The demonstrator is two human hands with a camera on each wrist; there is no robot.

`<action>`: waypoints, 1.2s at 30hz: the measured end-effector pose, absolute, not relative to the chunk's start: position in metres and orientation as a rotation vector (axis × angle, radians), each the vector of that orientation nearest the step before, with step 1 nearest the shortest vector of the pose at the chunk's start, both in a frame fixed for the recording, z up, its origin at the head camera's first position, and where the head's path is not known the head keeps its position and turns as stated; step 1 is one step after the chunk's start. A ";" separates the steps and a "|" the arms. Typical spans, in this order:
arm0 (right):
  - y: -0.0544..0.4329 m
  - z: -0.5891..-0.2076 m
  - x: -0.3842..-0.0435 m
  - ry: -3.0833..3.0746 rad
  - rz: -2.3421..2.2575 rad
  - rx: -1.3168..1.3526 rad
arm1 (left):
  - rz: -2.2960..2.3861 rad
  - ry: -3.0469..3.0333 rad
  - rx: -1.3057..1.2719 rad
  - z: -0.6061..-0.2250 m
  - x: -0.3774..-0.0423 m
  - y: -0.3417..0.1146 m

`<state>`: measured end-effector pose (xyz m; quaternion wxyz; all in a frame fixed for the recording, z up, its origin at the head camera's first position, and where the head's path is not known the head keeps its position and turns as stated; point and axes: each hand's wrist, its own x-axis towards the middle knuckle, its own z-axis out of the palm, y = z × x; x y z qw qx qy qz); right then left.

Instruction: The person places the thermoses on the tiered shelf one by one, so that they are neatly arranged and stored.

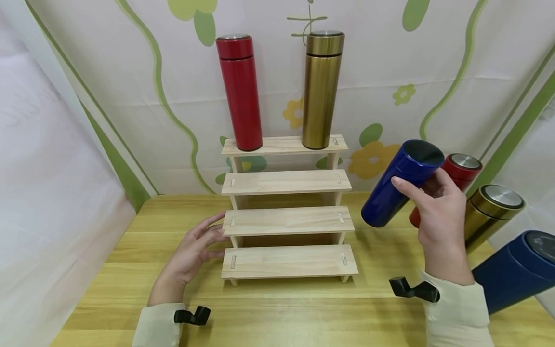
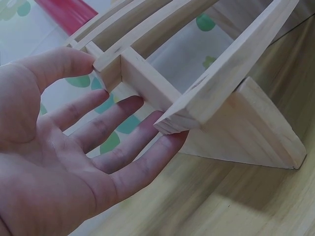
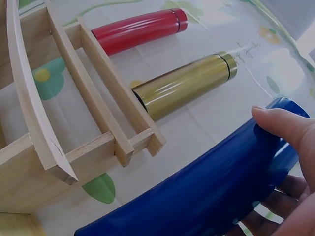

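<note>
My right hand (image 1: pixel 440 214) grips a glossy blue thermos flask (image 1: pixel 386 195) near its upper end, thumb on the near side. The flask leans, its top toward the right, beside the wooden stepped shelf (image 1: pixel 286 262). At the left side of that shelf is my left hand (image 1: pixel 188 253), its fingers spread and lightly bent, fingertips (image 2: pixel 172 140) against the ends of the boards. A red flask (image 1: pixel 240 96) and a gold flask (image 1: pixel 322 96) stand upright on the top step. The three lower steps carry nothing.
On the right of the wood-grain table (image 1: pixel 286 318) stand another red flask (image 1: pixel 461 171), another gold flask (image 1: pixel 485 219) and a dark blue flask (image 1: pixel 511 270), close by my right hand and forearm. A patterned cloth (image 1: pixel 277 62) hangs behind the shelf.
</note>
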<state>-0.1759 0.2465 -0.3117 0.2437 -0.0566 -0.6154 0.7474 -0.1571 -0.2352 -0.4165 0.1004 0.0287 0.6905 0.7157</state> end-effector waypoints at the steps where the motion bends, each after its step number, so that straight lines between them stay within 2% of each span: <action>1: 0.247 -0.312 -0.176 -1.678 2.047 -0.155 | 2.114 2.039 0.086 -0.417 -0.157 -0.235; 36: 0.230 -0.301 -0.157 -1.597 2.103 -0.008 | 2.105 2.030 0.094 -0.416 -0.157 -0.237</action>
